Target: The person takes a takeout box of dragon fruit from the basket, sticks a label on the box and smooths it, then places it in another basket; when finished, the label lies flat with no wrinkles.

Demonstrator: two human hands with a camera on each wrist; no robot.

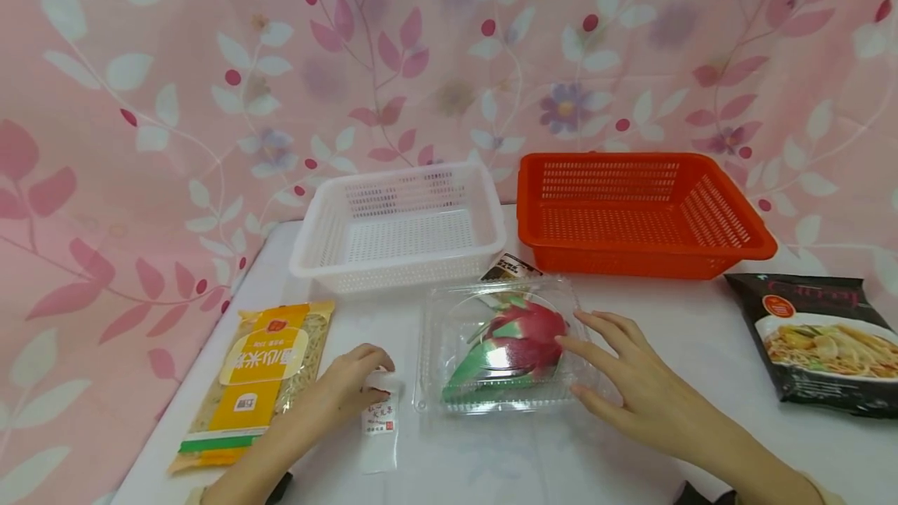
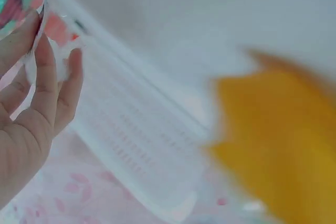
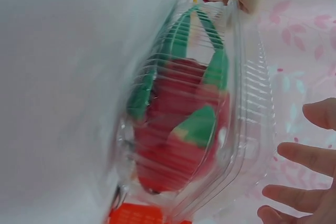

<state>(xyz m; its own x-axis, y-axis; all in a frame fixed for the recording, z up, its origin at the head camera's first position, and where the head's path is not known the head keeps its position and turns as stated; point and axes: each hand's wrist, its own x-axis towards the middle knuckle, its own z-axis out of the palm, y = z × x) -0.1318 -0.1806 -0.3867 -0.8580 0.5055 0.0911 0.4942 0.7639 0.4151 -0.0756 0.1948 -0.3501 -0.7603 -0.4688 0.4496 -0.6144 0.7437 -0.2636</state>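
Note:
A clear plastic clamshell box (image 1: 426, 349) with a red and green dragon fruit (image 1: 526, 337) inside lies on the white table, its lid down. My right hand (image 1: 631, 384) is at the box's right side, fingers spread and fairly straight; the right wrist view shows these fingers (image 3: 304, 156) beside the clear wall. To the left of the box, my left hand (image 1: 358, 380) pinches a small clear packet (image 1: 380, 443) with printed lettering between thumb and fingers. The left wrist view shows the packet only edge-on at the fingertips.
A white basket (image 1: 400, 275) and an orange-red basket (image 1: 624, 259) stand at the back. A yellow noodle packet (image 1: 256, 380) lies at left, a black noodle packet (image 1: 821, 341) at right. Behind the box a dark sachet (image 1: 510, 266) is partly hidden. A floral curtain (image 1: 449, 61) hangs behind.

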